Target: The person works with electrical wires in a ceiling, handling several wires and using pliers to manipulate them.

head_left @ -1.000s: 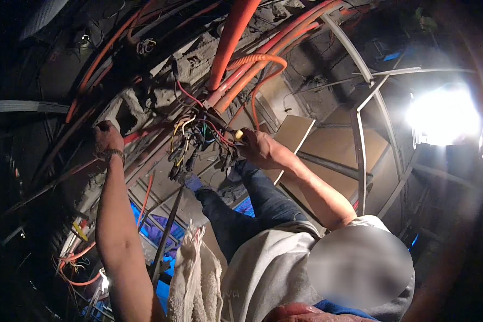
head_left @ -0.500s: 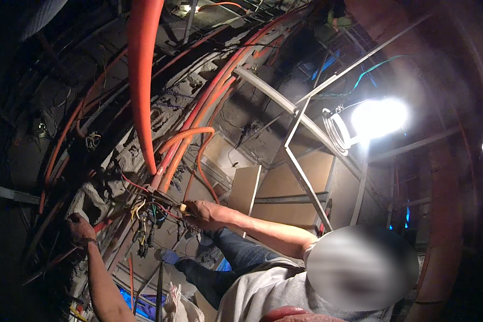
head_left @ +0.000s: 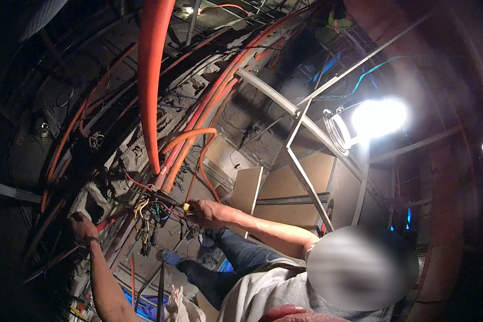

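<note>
My right hand [head_left: 205,213] is closed around a yellow-ended tool [head_left: 186,207] whose dark shaft points left into a cluster of wires. The tool's exact kind cannot be made out. Stripped and coloured wires [head_left: 145,214] fan out below it, some ending in dark taped tips. Further left, my left hand [head_left: 83,229] is curled beside a broken hollow block [head_left: 91,204]. A short red conduit [head_left: 111,219] reaches that hand; whatever lies inside its fingers is hidden. Just above the wires, a thick orange-red conduit [head_left: 149,96] comes down.
Orange conduits [head_left: 209,99] run along the broken block wall [head_left: 172,107]. A corrugated orange tube [head_left: 190,134] loops above the wires. Metal bars [head_left: 308,188] cross on the right, near a bright work lamp [head_left: 378,119]. Brown panels [head_left: 292,190] stand behind my right arm.
The conduits and wall sit slightly further right in the picture. My right hand and its tool stay at the wires; my left hand keeps nearly the same place.
</note>
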Demonstrator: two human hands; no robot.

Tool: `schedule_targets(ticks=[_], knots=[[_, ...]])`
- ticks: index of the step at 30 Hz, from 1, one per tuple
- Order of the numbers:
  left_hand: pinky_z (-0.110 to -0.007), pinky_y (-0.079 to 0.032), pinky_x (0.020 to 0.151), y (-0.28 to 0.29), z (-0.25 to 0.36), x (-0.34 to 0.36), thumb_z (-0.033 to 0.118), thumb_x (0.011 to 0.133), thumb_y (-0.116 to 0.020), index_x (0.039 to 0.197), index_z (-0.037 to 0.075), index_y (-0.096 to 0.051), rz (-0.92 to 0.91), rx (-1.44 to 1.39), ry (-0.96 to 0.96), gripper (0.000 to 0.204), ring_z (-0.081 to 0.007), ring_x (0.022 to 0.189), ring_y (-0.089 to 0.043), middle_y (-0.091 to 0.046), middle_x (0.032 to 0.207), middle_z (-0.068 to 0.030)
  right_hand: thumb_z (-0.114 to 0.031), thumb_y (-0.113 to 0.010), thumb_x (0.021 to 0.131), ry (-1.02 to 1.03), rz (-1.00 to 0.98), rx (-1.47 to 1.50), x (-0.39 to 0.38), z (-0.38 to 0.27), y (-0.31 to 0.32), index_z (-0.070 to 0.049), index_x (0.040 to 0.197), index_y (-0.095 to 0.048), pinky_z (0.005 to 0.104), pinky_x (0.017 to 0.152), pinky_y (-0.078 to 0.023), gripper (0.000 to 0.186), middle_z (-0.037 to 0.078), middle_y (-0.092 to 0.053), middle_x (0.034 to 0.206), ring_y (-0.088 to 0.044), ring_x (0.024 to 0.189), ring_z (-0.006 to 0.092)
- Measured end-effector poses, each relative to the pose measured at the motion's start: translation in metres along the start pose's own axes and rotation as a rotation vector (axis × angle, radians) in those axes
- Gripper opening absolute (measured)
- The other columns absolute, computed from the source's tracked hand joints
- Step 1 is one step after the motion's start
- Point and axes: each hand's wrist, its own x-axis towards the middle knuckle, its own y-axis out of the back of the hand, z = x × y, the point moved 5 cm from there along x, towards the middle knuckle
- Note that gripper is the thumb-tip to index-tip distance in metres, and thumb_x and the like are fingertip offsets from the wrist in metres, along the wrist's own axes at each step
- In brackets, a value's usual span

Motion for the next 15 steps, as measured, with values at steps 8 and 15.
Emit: schedule_targets(ticks=[8,15], knots=[[-0.048,-0.042,0.107,0.0,0.026,-0.016,0.058,0.097,-0.044,0.147,0.005,-0.045,-0.048,0.15,0.024,0.072,-0.0406,0.128,-0.053,-0.052,0.143,-0.0215,-0.021,-0.061,0.096,0.017,-0.025,0.105,-0.005,0.005,0.007,0.001,0.112,-0.057,0.04,0.07,-0.048,0.028,0.018,-0.064,0.084,-0.062,0.078,0.0267],[-0.05,-0.043,0.106,0.02,0.062,-0.044,0.056,0.098,-0.044,0.147,0.005,-0.044,-0.101,0.087,0.093,0.071,-0.0426,0.127,-0.054,-0.053,0.142,-0.0227,-0.02,-0.061,0.095,0.059,0.029,0.005,-0.007,0.001,0.015,0.001,0.111,-0.056,0.0415,0.07,-0.048,0.027,0.02,-0.064,0.085,-0.062,0.078,0.0284]])
